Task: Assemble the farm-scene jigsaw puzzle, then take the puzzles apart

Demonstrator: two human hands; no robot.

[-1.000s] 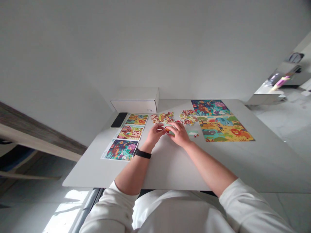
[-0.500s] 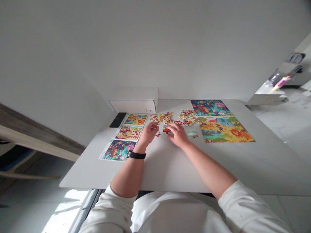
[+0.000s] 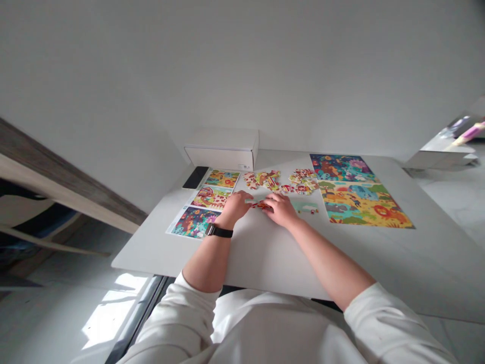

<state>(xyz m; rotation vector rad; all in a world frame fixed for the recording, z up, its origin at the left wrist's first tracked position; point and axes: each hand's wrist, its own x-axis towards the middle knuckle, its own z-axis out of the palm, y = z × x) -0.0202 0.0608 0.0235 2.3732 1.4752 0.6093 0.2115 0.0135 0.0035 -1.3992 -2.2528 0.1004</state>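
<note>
My left hand (image 3: 237, 205), a black watch on its wrist, is closed with its fingertips at the left end of small red puzzle pieces (image 3: 260, 205). From the other side the fingers of my right hand (image 3: 281, 209) are bent over the same pieces and press them together on the table; the hands partly hide them. A joined pale-green strip of puzzle (image 3: 306, 208) lies just right of my right hand. Beyond the hands are two loose heaps of puzzle pieces, one on the left (image 3: 267, 179) and one on the right (image 3: 303, 177).
At the left lie a picture sheet (image 3: 196, 222) with three scenes and a dark phone (image 3: 195, 177). A white box (image 3: 223, 155) stands against the wall. Two assembled puzzles, one dark blue (image 3: 341, 168) and one yellow (image 3: 364, 205), occupy the right side of the white table (image 3: 273, 263).
My left hand has moved in to the red pieces, closing the gap to my right hand. The view has shifted, so the table sits further right.
</note>
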